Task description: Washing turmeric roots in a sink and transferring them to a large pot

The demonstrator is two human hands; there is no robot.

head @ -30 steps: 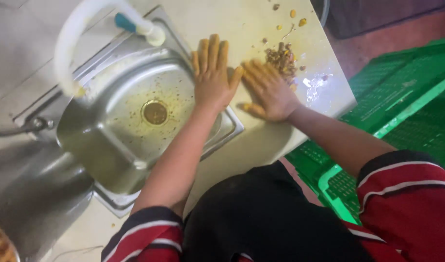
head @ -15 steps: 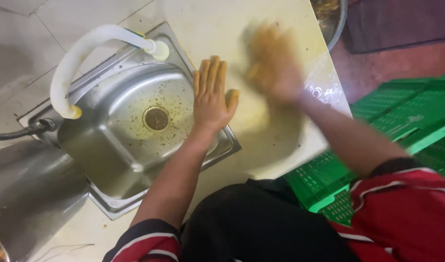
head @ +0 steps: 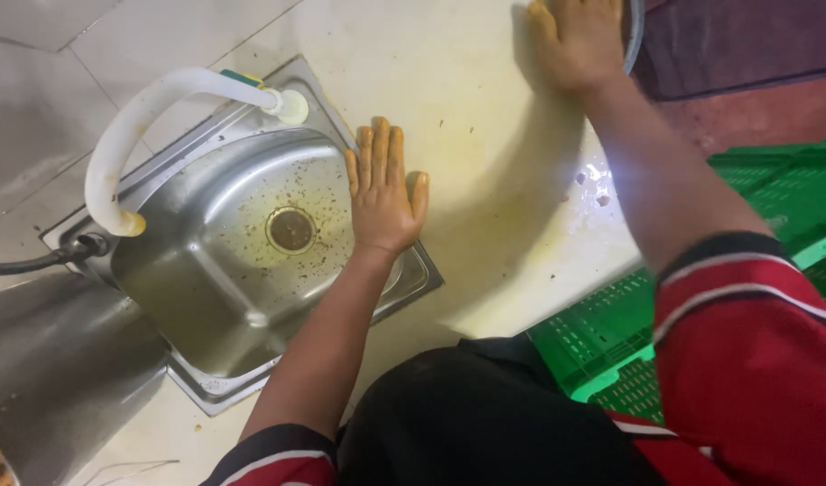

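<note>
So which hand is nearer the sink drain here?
Left. The left hand lies flat on the sink's right rim, just beside the drain; the right hand is far off on the countertop.

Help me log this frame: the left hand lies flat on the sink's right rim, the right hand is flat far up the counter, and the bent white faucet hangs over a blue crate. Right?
Nearly. The head view shows the crate is green, and the white faucet arches over the sink, not the crate.

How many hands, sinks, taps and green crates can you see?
Hands: 2, left hand flat at the sink's edge, right hand flat on the counter
Sinks: 1, sink
Taps: 1, white tap
Green crates: 1, crate
Total: 5
</note>
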